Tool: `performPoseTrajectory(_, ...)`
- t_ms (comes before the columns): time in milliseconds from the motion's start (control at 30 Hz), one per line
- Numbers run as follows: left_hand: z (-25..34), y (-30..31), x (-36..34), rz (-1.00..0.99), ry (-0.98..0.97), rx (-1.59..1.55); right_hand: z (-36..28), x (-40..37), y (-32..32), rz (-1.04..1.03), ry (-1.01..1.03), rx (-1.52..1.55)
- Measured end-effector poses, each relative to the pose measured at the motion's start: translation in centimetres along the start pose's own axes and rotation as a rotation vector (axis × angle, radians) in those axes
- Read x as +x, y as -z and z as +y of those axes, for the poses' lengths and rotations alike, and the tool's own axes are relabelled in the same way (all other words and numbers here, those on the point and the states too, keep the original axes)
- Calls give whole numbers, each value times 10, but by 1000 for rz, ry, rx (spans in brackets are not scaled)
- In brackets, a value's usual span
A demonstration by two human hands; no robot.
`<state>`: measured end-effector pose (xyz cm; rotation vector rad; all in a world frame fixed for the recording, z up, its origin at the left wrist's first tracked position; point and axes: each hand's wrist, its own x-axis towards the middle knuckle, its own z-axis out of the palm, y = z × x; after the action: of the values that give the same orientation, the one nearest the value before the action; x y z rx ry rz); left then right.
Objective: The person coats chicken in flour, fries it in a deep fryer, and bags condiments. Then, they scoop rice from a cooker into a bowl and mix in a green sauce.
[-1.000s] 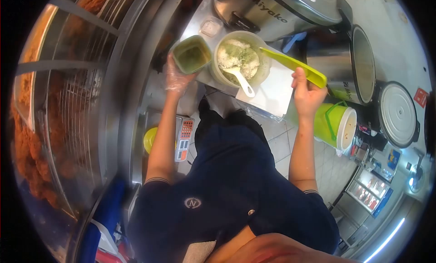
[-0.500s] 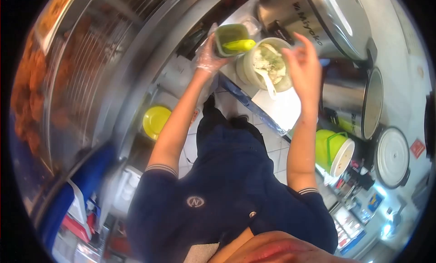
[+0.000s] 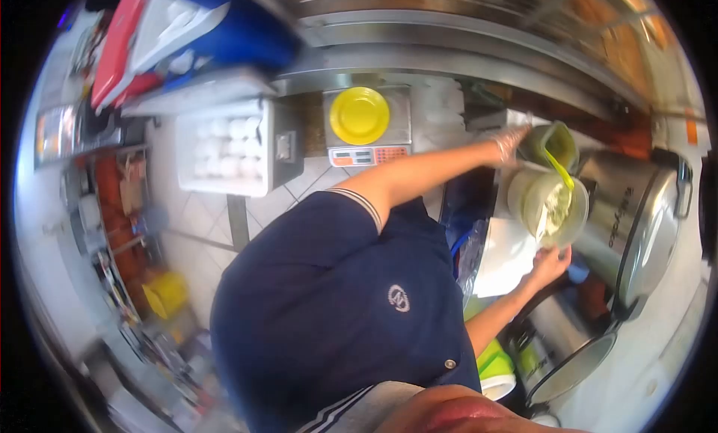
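In a clear plastic glove, my left hand (image 3: 511, 143) is closed on a square green-tinted container (image 3: 559, 143), which tilts at the far rim of a round pale tub (image 3: 522, 201). A yellow-green spoon (image 3: 558, 167) reaches from that container over the tub. Inside the tub lies a white and pale green food mixture (image 3: 556, 205), with a white spoon (image 3: 541, 225) leaning in it. My bare right hand (image 3: 552, 264) has its fingers closed at the tub's near rim, close to the white spoon's handle.
Large metal Miyako pots (image 3: 609, 216) stand to the right. A white sheet (image 3: 502, 257) lies beside the tub. Leftward are a yellow plate (image 3: 359, 116) on a scale (image 3: 370, 156), a white crate (image 3: 224, 186) and a blue cooler (image 3: 247, 40). A metal ledge (image 3: 449, 59) runs along the top.
My view and body have turned left, so the work area now sits at the right. My right hand has come from raised beside the tub to its rim. The green container now tilts toward the tub.
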<state>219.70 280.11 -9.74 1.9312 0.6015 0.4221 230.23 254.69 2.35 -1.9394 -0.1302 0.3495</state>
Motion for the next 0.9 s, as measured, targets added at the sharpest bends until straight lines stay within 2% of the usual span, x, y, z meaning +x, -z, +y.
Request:
performPoseTrajectory(100,33,18,-34,1,-28,-206,4,8,8,-80,111,-7)
performPoseTrajectory(133,3,-1,-33,6,-181,-123,7,16,11,-81,129,-57)
performPoseTrajectory(167,1,-12,-43,147,-129,-108,9,23,14,-85,146,-102)
performPoseTrajectory(200,45,17,-65,39,76,-62,8,25,16,-114,150,-109)
performPoseTrajectory(233,2,-18,-57,114,112,29,9,28,19,-136,153,-106)
performPoseTrajectory(267,29,1,-83,155,19,-176,10,35,25,-191,163,-168)
performPoseTrajectory(300,56,18,-104,126,111,-183,17,43,33,-241,156,-109)
performPoseTrajectory(333,-1,-20,-92,212,62,-223,8,33,38,-154,302,-154)
performPoseTrajectory(367,13,-10,-125,288,36,-345,-12,12,38,81,555,-316)
performPoseTrajectory(400,7,-15,-140,362,34,-397,-28,0,44,129,499,-305)
performPoseTrajectory(433,-11,-25,-146,385,65,-656,-41,-11,48,171,437,-297)
performPoseTrajectory(467,-6,-19,-163,405,89,-657,-53,-24,47,149,430,-270)
performPoseTrajectory(533,-2,-11,-203,431,138,-628,-65,-55,35,68,686,25)
performPoseTrajectory(567,-1,-10,-219,465,171,-630,-60,-68,27,53,667,45)
performPoseTrajectory(633,1,-2,-243,499,188,-605,-57,-92,5,-272,833,84)
performPoseTrajectory(700,-3,1,-271,564,156,-570,-64,-131,0,-642,643,-34)
performPoseTrajectory(733,-6,2,-281,562,140,-556,-59,-144,-5,-633,653,-17)
performPoseTrajectory(800,-12,10,-293,606,206,-580,-45,-158,-20,-840,527,14)
performPoseTrajectory(900,-7,29,-306,682,234,-614,-45,-165,-27,-799,545,9)
